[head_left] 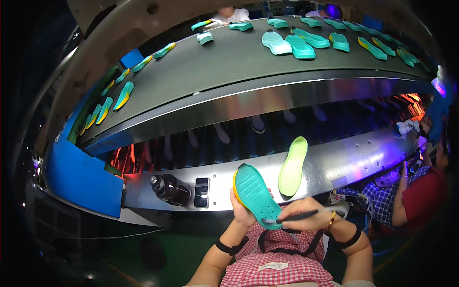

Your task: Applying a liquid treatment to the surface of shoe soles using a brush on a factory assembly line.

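My left hand (243, 213) is closed round the edge of a teal shoe sole (256, 192) with a yellow side, tilted in front of my checked apron. My right hand (308, 217) grips a dark-handled brush (297, 217). Its pale tip meets the sole's lower end, the one nearest me. Just beyond my right hand, a yellow-green sole-shaped piece (292, 168) lies on the metal ledge (229, 178). Part of my left fingers is hidden behind the teal sole.
A dark bottle (170, 189) and a black phone (202, 192) rest on the ledge at left. Beyond it runs a conveyor belt (205, 79) carrying several teal soles (276, 43). At right sits a co-worker in a red sleeve (420, 201); another person (236, 15) stands across the belt.
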The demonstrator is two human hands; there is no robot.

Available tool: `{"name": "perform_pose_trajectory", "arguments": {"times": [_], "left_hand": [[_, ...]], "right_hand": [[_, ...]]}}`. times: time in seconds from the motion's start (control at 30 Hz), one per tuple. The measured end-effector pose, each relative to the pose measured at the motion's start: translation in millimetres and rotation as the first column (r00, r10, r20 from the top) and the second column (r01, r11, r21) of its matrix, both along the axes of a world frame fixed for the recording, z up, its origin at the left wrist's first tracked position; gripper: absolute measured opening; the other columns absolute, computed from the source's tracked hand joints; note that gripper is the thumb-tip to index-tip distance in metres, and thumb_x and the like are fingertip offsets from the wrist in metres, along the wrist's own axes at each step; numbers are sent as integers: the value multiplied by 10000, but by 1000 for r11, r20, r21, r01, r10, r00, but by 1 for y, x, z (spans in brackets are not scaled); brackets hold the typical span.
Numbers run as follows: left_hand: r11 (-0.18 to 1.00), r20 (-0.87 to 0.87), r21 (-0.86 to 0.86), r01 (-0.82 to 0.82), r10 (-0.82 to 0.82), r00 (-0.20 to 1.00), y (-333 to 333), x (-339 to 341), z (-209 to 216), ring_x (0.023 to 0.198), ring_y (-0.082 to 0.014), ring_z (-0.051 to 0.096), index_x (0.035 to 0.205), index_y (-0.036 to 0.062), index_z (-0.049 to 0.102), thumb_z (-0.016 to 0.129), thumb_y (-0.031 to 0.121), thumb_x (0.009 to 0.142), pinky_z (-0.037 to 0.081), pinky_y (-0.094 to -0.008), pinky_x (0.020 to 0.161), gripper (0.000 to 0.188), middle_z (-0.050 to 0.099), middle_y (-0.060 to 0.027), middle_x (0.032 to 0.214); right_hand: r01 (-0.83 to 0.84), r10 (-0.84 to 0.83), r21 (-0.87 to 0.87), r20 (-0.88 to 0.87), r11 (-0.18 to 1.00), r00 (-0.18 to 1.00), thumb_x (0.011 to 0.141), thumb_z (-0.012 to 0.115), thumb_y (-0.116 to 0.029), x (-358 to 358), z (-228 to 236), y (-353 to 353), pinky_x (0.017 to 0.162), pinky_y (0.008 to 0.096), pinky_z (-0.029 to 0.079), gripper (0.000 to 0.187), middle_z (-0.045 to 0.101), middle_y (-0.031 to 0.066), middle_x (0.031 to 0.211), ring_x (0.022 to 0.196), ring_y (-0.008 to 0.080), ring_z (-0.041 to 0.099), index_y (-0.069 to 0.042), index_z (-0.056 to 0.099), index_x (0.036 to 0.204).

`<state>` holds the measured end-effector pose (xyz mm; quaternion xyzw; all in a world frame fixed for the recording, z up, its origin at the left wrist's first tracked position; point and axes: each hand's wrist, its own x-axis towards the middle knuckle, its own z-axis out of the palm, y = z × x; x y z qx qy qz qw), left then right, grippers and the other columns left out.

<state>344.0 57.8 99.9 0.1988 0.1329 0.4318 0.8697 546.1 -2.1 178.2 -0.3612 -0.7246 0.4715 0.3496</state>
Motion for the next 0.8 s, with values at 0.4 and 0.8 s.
{"name": "perform_pose_trajectory", "arguments": {"times": [0.4,0.8], "left_hand": [[992,151,-104,72,-56,987,-16,15,32,1007,-291,537,1226,84,432,182,600,853,445,-414,873,684,528,-122,1147],[970,-63,-71,-231,227,972,-13,24,53,859,-323,573,1152,49,463,231,697,789,483,-417,750,779,561,-195,998]], "right_hand": [[54,-186,-357,-346,932,920,752,630,-36,-11,36,7,696,227,493,199,654,96,864,775,92,599,9,637,946],[245,-252,-59,-269,968,930,735,659,-39,-6,30,10,760,286,491,166,644,129,893,822,198,630,1,639,896]]}}
